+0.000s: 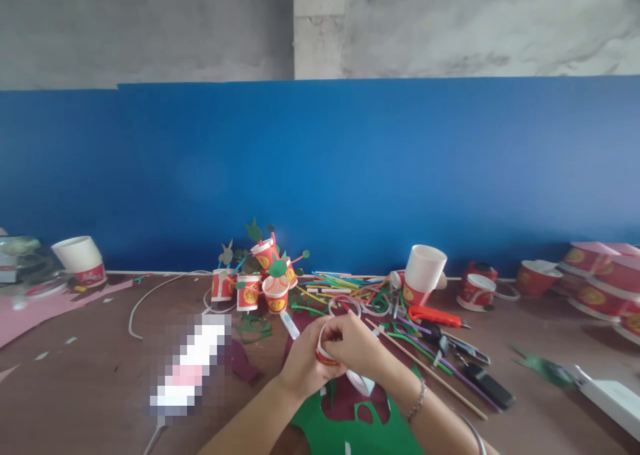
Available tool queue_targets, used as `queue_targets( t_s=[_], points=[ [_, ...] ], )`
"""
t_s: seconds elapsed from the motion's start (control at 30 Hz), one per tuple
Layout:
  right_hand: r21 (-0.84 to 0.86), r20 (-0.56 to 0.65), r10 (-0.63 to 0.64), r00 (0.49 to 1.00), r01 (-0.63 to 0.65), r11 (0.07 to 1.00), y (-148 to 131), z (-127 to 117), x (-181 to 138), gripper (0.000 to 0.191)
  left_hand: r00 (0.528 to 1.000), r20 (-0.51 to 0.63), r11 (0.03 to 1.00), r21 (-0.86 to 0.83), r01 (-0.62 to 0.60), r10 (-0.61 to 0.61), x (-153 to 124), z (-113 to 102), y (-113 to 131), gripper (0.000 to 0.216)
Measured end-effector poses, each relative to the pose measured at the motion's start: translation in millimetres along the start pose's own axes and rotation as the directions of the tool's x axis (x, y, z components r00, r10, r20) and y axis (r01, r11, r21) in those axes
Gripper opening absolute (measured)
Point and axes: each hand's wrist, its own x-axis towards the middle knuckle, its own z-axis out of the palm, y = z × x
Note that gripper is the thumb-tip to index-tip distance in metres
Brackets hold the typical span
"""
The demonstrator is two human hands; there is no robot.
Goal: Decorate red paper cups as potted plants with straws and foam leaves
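Note:
My left hand (303, 362) is wrapped round a small red and white paper cup (326, 356) above the middle of the table's front. Over the cup's mouth, my right hand (354, 345) has its fingers curled and pinched together, with the tips down at the opening. Whatever those fingertips grip is hidden. Just below the hands lies a white roll of tape (361, 383). Green sheet material (320, 425) with cut-out holes and a dark red sheet (336, 405) spread beneath my forearms.
Decorated paper cups (248, 294) with green shapes stand at the back. Colourful straws (340, 283) lie beside them. Stacked white cups (424, 268), an orange utility knife (435, 316), a wooden stick (435, 374) and a black key fob (487, 383) are right. A blue panel (320, 175) rises behind.

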Motion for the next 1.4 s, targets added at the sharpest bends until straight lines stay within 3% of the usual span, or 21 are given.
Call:
queue_targets(
  t_s=[0.1, 0.2, 0.37, 0.63, 0.8, 1.2, 1.4],
  points=[
    [0.067, 0.002, 0.000, 1.000, 0.000, 0.998, -1.4, -0.1, -0.4, 0.012, 0.999, -0.030, 1.000, 0.014, 0.015, -0.015, 0.2, 0.2, 0.4, 0.068],
    [0.109, 0.084, -0.085, 0.993, 0.076, 0.991, -6.0, -7.2, -2.3, 0.013, 0.998, -0.050, 1.000, 0.004, 0.024, -0.023, 0.9, -0.7, 2.0, 0.063],
    [0.025, 0.161, -0.125, 0.979, 0.123, 0.992, -18.0, -21.5, -9.9, 0.015, 0.996, -0.082, 1.000, 0.010, 0.018, -0.017, 1.6, -2.5, 5.3, 0.061],
    [-0.166, -0.024, -0.178, 0.984, 0.172, 0.971, -13.1, -5.4, -8.2, 0.014, 0.995, -0.103, 0.997, 0.074, 0.001, 0.006, 3.1, -0.1, 10.9, 0.052],
    [-0.162, -0.136, -0.083, 0.987, 0.060, 0.985, -15.4, -0.1, -6.7, 0.015, 0.991, -0.135, 0.993, 0.110, 0.039, -0.024, 3.7, -0.8, 13.9, 0.049],
    [-0.030, -0.107, -0.088, 0.990, 0.085, 0.996, -13.1, 0.3, -5.0, 0.017, 0.989, -0.142, 0.990, 0.127, 0.065, -0.047, 4.5, -3.0, 16.7, 0.049],
    [0.066, -0.047, -0.156, 0.987, 0.159, 0.985, -11.0, -1.6, -2.6, 0.013, 0.991, -0.130, 0.988, 0.145, 0.058, -0.040, 4.0, -2.4, 11.0, 0.049]
  ],
)
